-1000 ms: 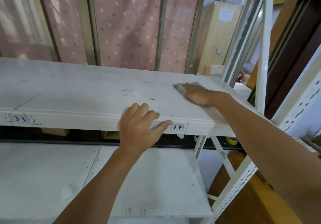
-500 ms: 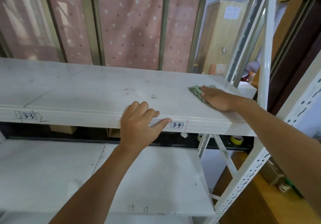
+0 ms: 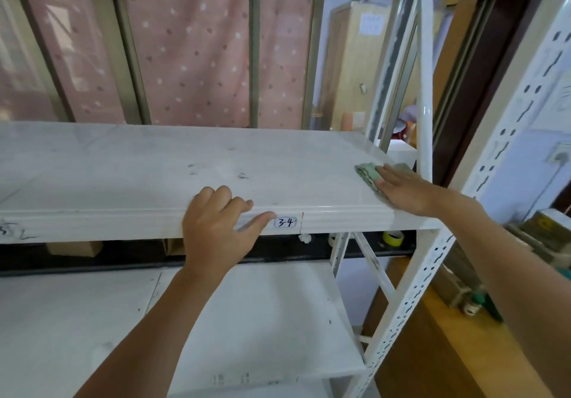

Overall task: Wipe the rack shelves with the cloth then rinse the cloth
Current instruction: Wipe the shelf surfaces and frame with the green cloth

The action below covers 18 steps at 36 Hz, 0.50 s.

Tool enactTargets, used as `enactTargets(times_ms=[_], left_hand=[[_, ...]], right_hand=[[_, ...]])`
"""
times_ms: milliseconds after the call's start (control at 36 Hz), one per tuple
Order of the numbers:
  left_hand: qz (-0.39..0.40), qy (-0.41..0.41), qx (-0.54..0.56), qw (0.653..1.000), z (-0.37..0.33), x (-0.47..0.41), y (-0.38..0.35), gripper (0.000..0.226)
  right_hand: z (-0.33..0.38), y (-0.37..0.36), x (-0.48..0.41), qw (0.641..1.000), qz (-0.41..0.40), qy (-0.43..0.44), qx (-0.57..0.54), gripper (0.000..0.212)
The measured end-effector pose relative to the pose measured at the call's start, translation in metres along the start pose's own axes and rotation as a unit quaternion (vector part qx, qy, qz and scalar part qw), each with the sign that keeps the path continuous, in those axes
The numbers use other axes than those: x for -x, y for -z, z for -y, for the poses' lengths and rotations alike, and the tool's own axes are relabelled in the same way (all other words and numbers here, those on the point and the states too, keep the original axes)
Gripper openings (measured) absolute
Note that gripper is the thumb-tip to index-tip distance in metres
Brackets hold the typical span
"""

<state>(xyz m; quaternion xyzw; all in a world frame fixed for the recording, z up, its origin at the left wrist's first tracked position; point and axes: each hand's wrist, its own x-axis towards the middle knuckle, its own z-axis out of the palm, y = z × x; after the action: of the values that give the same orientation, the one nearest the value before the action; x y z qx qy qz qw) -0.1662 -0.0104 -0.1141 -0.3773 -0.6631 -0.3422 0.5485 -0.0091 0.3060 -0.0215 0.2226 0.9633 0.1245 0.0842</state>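
Observation:
A white rack shelf [image 3: 154, 169] runs across the view at chest height, with dark smudges near its middle. A folded green cloth [image 3: 366, 173] lies flat at the shelf's right end, close to the front edge. My right hand [image 3: 404, 189] presses on the cloth with straight fingers and covers most of it. My left hand [image 3: 216, 227] holds the shelf's front lip beside the "3-4" label [image 3: 285, 222], fingers curled over the top and thumb along the face.
A lower white shelf [image 3: 262, 320] sits below. White perforated uprights [image 3: 426, 274] and a post [image 3: 425, 73] frame the right end. A yellow tape roll [image 3: 393, 237] lies under the shelf. Pink dotted curtains hang behind; boxes and wooden floor are at right.
My right hand has slid the cloth to the right along the shelf, from near the middle to the right end. My left hand has stayed on the front lip.

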Motion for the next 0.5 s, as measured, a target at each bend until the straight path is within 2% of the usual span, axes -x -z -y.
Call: enactTargets(times_ms=[111, 250, 389, 500], left_hand=[[-0.004, 0.012, 0.01, 1.0, -0.003, 0.001, 0.0, 0.044], [-0.005, 0.003, 0.009, 1.0, -0.003, 0.001, 0.002, 0.044], [-0.004, 0.001, 0.006, 1.0, -0.002, 0.002, 0.001, 0.043], [-0.004, 0.004, 0.0, 1.0, -0.001, 0.002, 0.0, 0.043]], right_hand=[[0.041, 0.012, 0.015, 0.994, -0.009, 0.008, -0.108, 0.057], [0.117, 0.024, 0.023, 0.978, -0.048, 0.12, -0.166, 0.06], [0.092, 0.012, 0.031, 0.977, -0.064, 0.116, -0.166, 0.058], [0.043, -0.006, 0.033, 0.981, -0.094, 0.026, -0.17, 0.061]])
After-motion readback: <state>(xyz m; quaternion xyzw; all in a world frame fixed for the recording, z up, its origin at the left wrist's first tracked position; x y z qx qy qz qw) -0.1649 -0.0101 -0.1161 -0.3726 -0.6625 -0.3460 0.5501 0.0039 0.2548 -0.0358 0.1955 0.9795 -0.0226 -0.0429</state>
